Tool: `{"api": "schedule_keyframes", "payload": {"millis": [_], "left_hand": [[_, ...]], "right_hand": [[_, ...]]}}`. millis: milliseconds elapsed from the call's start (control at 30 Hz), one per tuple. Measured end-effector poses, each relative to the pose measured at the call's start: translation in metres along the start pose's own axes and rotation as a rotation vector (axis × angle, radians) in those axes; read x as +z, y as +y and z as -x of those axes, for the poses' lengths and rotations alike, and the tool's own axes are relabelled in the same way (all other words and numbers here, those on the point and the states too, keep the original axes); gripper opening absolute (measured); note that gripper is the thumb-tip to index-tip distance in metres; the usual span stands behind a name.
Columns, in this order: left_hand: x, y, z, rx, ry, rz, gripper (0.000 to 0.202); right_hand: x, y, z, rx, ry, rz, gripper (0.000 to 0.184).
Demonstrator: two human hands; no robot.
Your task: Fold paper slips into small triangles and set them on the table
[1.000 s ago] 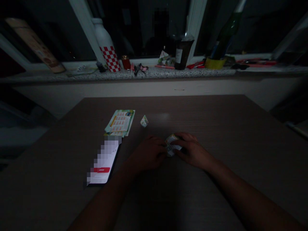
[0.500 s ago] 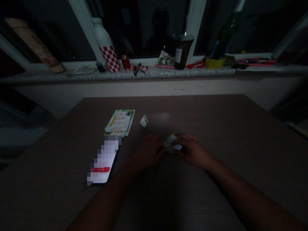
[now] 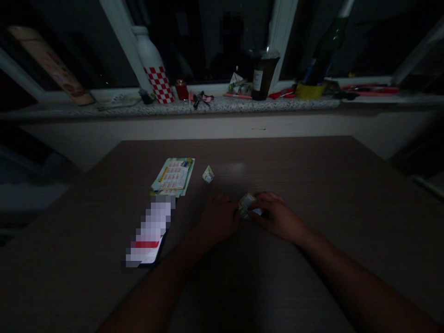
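Observation:
A small folded paper (image 3: 246,203), printed in green and white, lies between my two hands on the dark wooden table (image 3: 305,166). My left hand (image 3: 220,219) is closed with curled fingers at the paper's left edge, its fingertips partly hidden in shadow. On the other side, the thumb and fingers of my right hand (image 3: 277,215) close on the paper and cover its right part. Farther back, to the left of my hands, sits a small folded paper piece (image 3: 208,175) with a pointed shape. A stack of printed paper sheets (image 3: 173,176) rests beyond it at the left.
A lit phone (image 3: 152,236) lies left of my left arm, its screen blurred. Along the granite windowsill (image 3: 222,107) stand a red-checked white bottle (image 3: 157,74), a dark plastic cup (image 3: 262,78), a green bottle (image 3: 324,51) by a yellow tape roll (image 3: 310,90) and a leaning tube (image 3: 52,64).
My left hand has turned slightly and its fingers lie flatter against the paper's left edge. The paper has shifted slightly between my hands. My right hand has hardly moved.

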State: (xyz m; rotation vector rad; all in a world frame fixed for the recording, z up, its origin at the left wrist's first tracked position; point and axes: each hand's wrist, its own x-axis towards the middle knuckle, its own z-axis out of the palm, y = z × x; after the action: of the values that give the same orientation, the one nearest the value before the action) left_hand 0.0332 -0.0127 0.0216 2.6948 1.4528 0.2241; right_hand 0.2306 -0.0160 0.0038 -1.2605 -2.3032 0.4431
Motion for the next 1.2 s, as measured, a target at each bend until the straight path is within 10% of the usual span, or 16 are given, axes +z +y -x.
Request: {"api": "schedule_keyframes", "payload": {"millis": [1200], "left_hand": [[0.002, 0.002, -0.008, -0.008, -0.089, -0.072, 0.025]], "right_hand": [[0.014, -0.002, -0.005, 0.151, 0.099, 0.019, 0.009]]}}
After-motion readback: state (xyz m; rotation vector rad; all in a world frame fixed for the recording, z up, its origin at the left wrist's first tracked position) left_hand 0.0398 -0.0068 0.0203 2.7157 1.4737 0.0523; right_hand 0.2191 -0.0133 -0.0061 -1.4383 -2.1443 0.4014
